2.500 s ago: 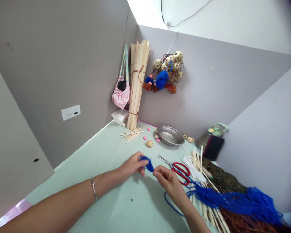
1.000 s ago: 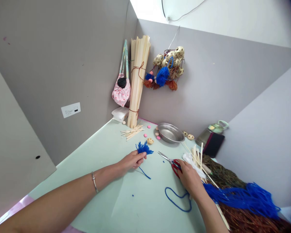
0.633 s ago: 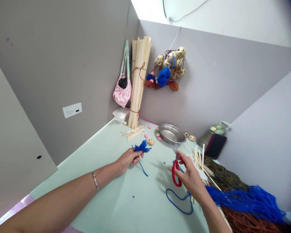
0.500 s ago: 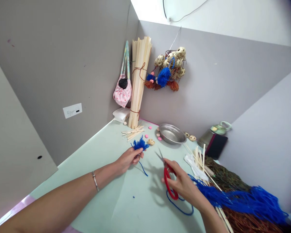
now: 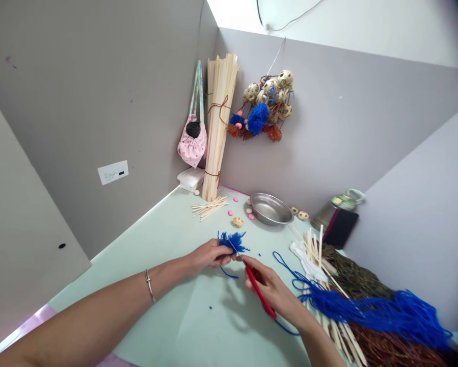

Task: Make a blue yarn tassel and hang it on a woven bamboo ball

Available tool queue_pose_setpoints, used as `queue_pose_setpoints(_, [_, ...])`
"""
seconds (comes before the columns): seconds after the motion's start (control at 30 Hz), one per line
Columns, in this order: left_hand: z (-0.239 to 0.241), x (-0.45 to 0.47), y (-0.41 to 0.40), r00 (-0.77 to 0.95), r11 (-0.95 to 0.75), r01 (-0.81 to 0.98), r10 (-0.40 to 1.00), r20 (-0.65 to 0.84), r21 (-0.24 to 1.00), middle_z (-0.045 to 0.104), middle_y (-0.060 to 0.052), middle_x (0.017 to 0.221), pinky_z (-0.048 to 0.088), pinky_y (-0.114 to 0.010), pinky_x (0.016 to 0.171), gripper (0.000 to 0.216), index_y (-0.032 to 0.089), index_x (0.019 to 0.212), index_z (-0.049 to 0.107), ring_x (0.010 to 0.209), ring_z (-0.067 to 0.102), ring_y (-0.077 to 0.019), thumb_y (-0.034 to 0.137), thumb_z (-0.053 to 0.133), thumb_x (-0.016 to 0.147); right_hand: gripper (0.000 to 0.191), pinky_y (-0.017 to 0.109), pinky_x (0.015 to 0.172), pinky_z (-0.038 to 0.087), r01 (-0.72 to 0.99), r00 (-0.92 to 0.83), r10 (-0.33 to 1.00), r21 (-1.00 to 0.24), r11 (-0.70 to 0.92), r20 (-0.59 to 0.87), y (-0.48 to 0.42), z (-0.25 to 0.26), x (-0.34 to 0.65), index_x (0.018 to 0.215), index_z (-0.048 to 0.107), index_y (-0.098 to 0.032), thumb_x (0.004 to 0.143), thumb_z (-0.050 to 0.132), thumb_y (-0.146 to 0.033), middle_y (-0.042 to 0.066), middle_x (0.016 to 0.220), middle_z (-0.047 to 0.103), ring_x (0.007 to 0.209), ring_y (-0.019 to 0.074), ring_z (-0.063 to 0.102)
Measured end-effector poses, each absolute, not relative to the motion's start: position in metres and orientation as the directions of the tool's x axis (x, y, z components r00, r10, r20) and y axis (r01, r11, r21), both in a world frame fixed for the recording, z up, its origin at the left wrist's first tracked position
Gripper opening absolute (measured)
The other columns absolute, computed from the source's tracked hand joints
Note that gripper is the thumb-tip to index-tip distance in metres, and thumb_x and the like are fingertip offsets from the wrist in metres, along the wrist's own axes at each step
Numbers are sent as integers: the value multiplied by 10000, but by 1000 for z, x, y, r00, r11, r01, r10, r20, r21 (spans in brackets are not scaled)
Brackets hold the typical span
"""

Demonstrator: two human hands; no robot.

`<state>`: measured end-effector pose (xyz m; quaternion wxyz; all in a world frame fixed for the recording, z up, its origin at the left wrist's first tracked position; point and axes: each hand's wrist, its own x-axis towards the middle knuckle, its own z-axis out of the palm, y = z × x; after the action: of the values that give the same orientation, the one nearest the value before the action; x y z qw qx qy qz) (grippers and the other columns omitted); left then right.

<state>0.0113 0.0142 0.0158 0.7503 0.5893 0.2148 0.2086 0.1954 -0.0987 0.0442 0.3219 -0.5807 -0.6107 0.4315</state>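
My left hand (image 5: pixel 212 253) pinches a blue yarn tassel (image 5: pixel 233 240), its frayed strands fanning out above the fingers. One loose blue strand dangles below that hand. In my right hand (image 5: pixel 271 286) are red-handled scissors (image 5: pixel 256 286), gripped by the handles. Their metal blades reach into the tassel's strands, close to my left fingertips. How far apart the blades stand I cannot make out. A length of blue yarn passes beneath the scissors and my right hand. Small blue scraps lie on the table nearby.
On the pale green table (image 5: pixel 167 316), thin sticks (image 5: pixel 209 208), pink beads and a woven ball (image 5: pixel 238 221) lie near a metal bowl (image 5: pixel 271 210). A blue yarn bundle (image 5: pixel 381 316) covers the right side. Bound wooden strips (image 5: pixel 218 127) stand in the corner; finished tassels (image 5: pixel 258 119) hang behind.
My left hand and the tassel have moved slightly right and down. The scissors have come left to the tassel, their blades now among its strands. A new blue scrap shows on the table.
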Motion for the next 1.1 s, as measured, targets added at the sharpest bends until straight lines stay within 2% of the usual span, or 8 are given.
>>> queue_pose_setpoints(0.13, [14, 9, 18, 845, 258, -38, 524, -107, 965, 305, 75, 498, 85, -284, 482, 243, 160, 653, 508, 447, 162, -65, 362, 525, 786, 472, 265, 650, 393, 420, -137, 984, -906, -46, -114, -99, 46, 192, 1274, 603, -225, 862, 610, -454, -10, 772, 534, 689, 161, 448])
queue_pose_setpoints(0.3, [12, 7, 24, 870, 283, 4, 472, -143, 959, 264, 83, 520, 60, -283, 486, 317, 164, 626, 458, 463, 135, -58, 430, 562, 765, 494, 255, 593, 377, 451, -116, 989, -892, -31, -93, -98, 42, 193, 1233, 644, -177, 858, 607, -496, -5, 697, 527, 631, 147, 419])
queue_pose_setpoints(0.4, [17, 6, 22, 858, 261, -12, 498, -124, 965, 324, 73, 546, 76, -277, 492, 343, 149, 694, 511, 471, 162, -58, 473, 587, 777, 546, 251, 561, 371, 459, -97, 992, -888, -30, -83, -96, 34, 196, 1266, 619, -151, 856, 607, -512, 0, 694, 530, 603, 137, 405])
queue_pose_setpoints(0.57, [21, 6, 20, 812, 168, -67, 582, -44, 984, 327, 77, 497, 125, -275, 504, 384, 145, 724, 550, 450, 177, -61, 508, 529, 849, 584, 256, 558, 384, 468, -62, 995, -883, -41, -79, -91, 26, 200, 1295, 588, -138, 860, 586, -528, 7, 738, 553, 583, 129, 402])
queue_pose_setpoints(0.73, [12, 10, 21, 802, 196, -41, 592, -85, 980, 448, 47, 562, 106, -279, 486, 336, 129, 738, 578, 440, 196, -50, 457, 579, 807, 535, 303, 715, 454, 502, -82, 996, -865, 8, -39, -93, 31, 193, 1283, 599, -172, 851, 608, -488, 48, 903, 636, 754, 195, 530])
queue_pose_setpoints(0.87, [13, 10, 19, 818, 231, -16, 562, -120, 973, 422, 54, 527, 105, -273, 482, 267, 122, 733, 601, 447, 225, -57, 386, 584, 774, 510, 293, 663, 433, 528, -129, 990, -849, 24, -52, -97, 40, 189, 1281, 596, -177, 871, 577, -480, 25, 802, 613, 724, 199, 504])
queue_pose_setpoints(1.0, [16, 8, 19, 833, 267, 10, 530, -155, 964, 366, 67, 487, 74, -277, 480, 266, 133, 664, 565, 428, 187, -52, 379, 577, 763, 456, 277, 639, 400, 525, -146, 986, -851, 13, -75, -99, 46, 190, 1237, 626, -191, 898, 539, -484, 24, 842, 604, 718, 181, 465])
queue_pose_setpoints(1.1, [17, 7, 20, 837, 276, 13, 523, -162, 961, 364, 69, 494, 76, -279, 479, 279, 139, 653, 545, 420, 180, -47, 389, 574, 774, 449, 259, 588, 360, 519, -156, 986, -854, 30, -60, -97, 44, 193, 1219, 631, -193, 904, 531, -497, 11, 793, 566, 664, 155, 415])
